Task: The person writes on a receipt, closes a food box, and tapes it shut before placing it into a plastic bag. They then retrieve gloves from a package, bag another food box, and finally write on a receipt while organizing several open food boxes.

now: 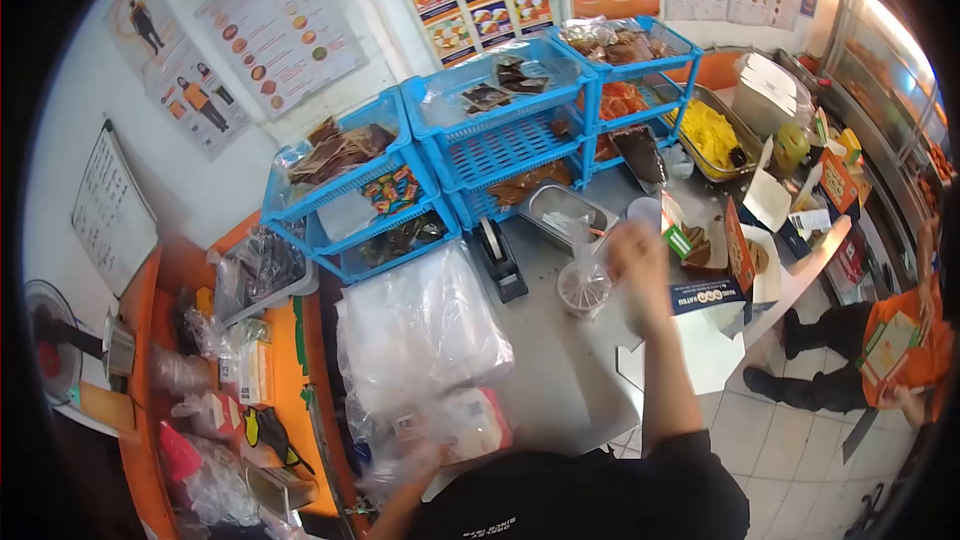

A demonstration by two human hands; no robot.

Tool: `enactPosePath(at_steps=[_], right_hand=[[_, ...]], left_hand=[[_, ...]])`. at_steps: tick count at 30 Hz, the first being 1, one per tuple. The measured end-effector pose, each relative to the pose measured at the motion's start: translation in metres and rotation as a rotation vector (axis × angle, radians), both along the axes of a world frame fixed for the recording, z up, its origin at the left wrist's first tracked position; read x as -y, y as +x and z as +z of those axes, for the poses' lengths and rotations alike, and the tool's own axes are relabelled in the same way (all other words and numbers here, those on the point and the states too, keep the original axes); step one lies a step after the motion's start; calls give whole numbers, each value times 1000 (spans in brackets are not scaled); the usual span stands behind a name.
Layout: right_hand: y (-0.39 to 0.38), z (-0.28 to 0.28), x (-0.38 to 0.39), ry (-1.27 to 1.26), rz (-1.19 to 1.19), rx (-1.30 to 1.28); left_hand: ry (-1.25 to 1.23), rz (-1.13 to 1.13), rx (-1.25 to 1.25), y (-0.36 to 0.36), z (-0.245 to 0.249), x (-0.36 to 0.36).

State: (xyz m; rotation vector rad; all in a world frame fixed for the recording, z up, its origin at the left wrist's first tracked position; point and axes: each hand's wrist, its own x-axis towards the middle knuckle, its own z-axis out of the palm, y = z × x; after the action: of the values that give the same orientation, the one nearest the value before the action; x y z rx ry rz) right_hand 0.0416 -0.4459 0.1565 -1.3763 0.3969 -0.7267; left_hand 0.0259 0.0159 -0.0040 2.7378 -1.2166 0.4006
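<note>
My right hand point(637, 252), smeared by motion, is over the steel counter point(560, 355). Just left of it stands a clear plastic bag or cup with brown contents point(584, 292), its top gathered upward. A pale round container point(646, 210) lies right behind my right hand. Low in the view, my left hand point(418, 460) is blurred too, beside a white and red packet point(465, 425) and crumpled clear plastic. A stack of clear plastic bags point(425, 325) spreads in front of it. The fingers of both hands are too smeared to read.
Blue tiered baskets point(500, 155) with sachets line the back wall. A black tape dispenser point(502, 262) and a steel tray point(570, 215) stand before them. Food boxes point(710, 295) crowd the right edge. Beyond them, a person in orange point(905, 330) holds a box.
</note>
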Motion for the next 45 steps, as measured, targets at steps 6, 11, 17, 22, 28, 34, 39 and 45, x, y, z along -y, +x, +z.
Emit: enactPosePath(at_steps=[6,11,17,22,28,34,39,45], right_hand=[[153,-54,111,-704,189,-401],[210,-150,83,-1502,194,-607],[200,-137,70,-1420,254,-643],[188,-121,67,-1343,261,-770],[208,-156,82,-1447,274,-730],[189,-119,95,-1259,264,-727],[195,-120,96,-1157,416,-824],[216,-184,95,-1364,182,-857]], left_hand=[[-496,276,-894,-27,43,44],[-633,371,-1059,-25,53,49],[-826,450,-1197,-25,62,56],[-1229,550,-1479,-41,84,57],[-988,473,-1388,-30,59,55],[-640,329,-1034,-10,34,53],[-648,288,-963,-11,23,52],[-562,131,-782,-14,24,48]])
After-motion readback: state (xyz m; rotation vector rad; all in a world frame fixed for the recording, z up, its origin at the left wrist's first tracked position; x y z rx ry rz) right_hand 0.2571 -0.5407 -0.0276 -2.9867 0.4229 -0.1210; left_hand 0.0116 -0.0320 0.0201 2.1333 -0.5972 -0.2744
